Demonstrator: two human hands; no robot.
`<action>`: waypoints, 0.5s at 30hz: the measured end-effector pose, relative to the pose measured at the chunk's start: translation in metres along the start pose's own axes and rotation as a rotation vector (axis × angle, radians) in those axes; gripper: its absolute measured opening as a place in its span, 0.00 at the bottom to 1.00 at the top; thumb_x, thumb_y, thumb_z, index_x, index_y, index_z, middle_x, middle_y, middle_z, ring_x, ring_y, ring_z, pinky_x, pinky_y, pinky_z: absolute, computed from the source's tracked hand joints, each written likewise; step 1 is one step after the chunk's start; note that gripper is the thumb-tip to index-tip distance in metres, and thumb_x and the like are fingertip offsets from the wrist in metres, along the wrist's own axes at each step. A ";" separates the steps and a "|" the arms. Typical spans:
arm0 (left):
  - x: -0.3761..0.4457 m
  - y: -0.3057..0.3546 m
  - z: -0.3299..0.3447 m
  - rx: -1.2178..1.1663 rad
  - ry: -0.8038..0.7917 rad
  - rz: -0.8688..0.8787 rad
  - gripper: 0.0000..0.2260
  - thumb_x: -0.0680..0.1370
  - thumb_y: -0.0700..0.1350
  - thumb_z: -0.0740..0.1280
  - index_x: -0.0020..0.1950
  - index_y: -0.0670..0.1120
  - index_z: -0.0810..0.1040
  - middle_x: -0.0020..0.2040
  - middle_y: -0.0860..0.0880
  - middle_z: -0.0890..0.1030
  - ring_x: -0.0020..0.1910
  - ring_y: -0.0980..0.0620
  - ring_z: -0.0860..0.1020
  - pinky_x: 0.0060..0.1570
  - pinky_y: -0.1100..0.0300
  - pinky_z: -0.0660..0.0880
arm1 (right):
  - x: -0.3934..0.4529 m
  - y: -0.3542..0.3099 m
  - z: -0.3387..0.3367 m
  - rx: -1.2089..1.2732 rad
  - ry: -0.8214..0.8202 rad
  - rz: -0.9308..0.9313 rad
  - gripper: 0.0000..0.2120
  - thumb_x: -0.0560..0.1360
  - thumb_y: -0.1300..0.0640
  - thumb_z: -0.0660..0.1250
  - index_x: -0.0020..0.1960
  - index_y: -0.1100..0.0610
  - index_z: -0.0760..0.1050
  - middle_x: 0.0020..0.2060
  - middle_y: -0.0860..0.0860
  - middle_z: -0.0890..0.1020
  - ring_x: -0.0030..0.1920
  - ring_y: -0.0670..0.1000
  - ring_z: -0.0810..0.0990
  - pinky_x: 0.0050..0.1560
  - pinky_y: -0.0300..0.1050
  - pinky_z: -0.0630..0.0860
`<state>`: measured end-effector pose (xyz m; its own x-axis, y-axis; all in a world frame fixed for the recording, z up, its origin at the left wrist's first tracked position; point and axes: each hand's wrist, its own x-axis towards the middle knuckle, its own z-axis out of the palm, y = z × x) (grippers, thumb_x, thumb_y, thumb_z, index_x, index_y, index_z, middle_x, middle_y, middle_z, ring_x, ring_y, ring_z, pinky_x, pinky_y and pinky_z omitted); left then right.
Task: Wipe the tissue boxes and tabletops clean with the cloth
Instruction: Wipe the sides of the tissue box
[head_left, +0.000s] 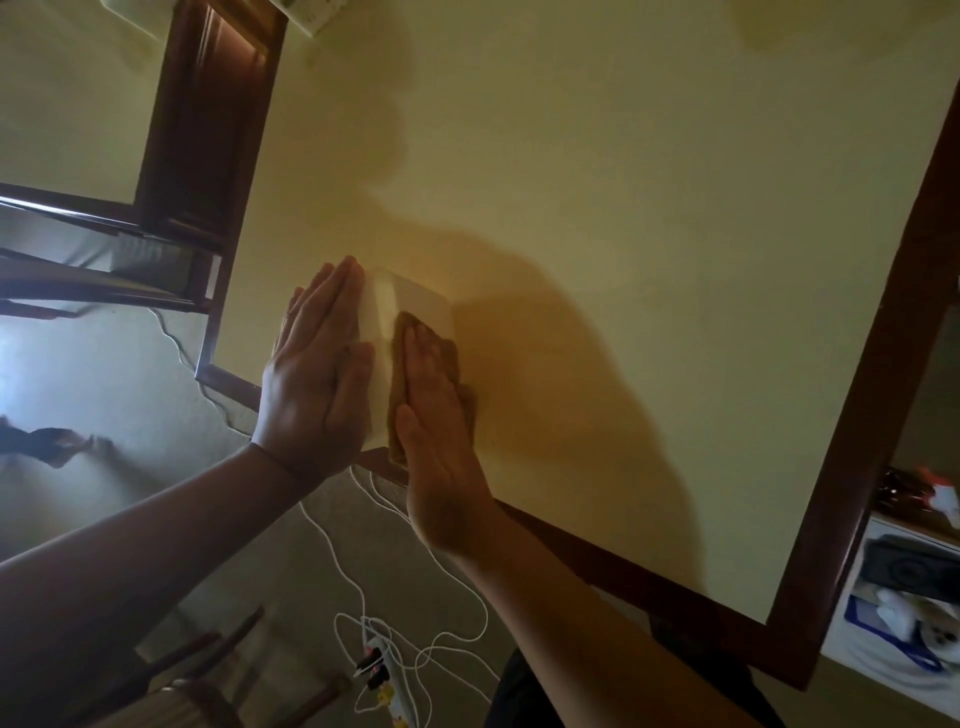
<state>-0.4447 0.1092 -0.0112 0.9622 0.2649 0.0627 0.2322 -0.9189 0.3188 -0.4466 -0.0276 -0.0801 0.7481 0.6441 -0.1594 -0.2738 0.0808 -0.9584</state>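
A pale cream tissue box (387, 312) stands near the front left corner of a cream tabletop (623, 234) with a dark wooden rim. My left hand (317, 374) lies flat with fingers together against the box's left side. A brown cloth (402, 364) is spread over the box's right part, and my right hand (441, 436) presses flat on top of it, fingers straight. The lower part of the box is hidden behind both hands.
Dark wooden chairs (202, 130) stand at the table's left. A white power strip (384, 680) with tangled white cables lies on the floor below. A white shelf (893, 613) with clutter sits at the right. Another chair (208, 691) is at bottom left.
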 end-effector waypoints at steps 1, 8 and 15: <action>0.000 -0.001 0.000 -0.005 0.001 0.005 0.24 0.83 0.41 0.57 0.79 0.36 0.65 0.80 0.41 0.66 0.81 0.42 0.63 0.77 0.34 0.61 | 0.005 -0.003 -0.002 -0.023 -0.006 -0.010 0.28 0.87 0.55 0.47 0.86 0.54 0.48 0.86 0.45 0.49 0.84 0.42 0.43 0.84 0.59 0.45; 0.000 -0.003 0.000 -0.033 0.003 -0.013 0.24 0.84 0.43 0.58 0.79 0.36 0.66 0.79 0.40 0.67 0.81 0.42 0.63 0.77 0.34 0.60 | 0.083 0.000 -0.009 -0.140 0.024 -0.096 0.30 0.86 0.49 0.44 0.86 0.55 0.50 0.86 0.49 0.52 0.85 0.43 0.45 0.84 0.48 0.41; -0.001 -0.002 0.000 -0.034 0.001 -0.014 0.25 0.85 0.46 0.56 0.80 0.37 0.65 0.80 0.42 0.66 0.81 0.43 0.63 0.76 0.34 0.62 | 0.040 0.022 -0.011 -0.084 -0.023 0.098 0.27 0.88 0.47 0.43 0.85 0.46 0.41 0.85 0.41 0.43 0.81 0.35 0.36 0.82 0.44 0.34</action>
<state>-0.4464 0.1105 -0.0117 0.9588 0.2779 0.0591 0.2406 -0.9047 0.3516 -0.4165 -0.0083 -0.1105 0.7057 0.6634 -0.2486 -0.2926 -0.0467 -0.9551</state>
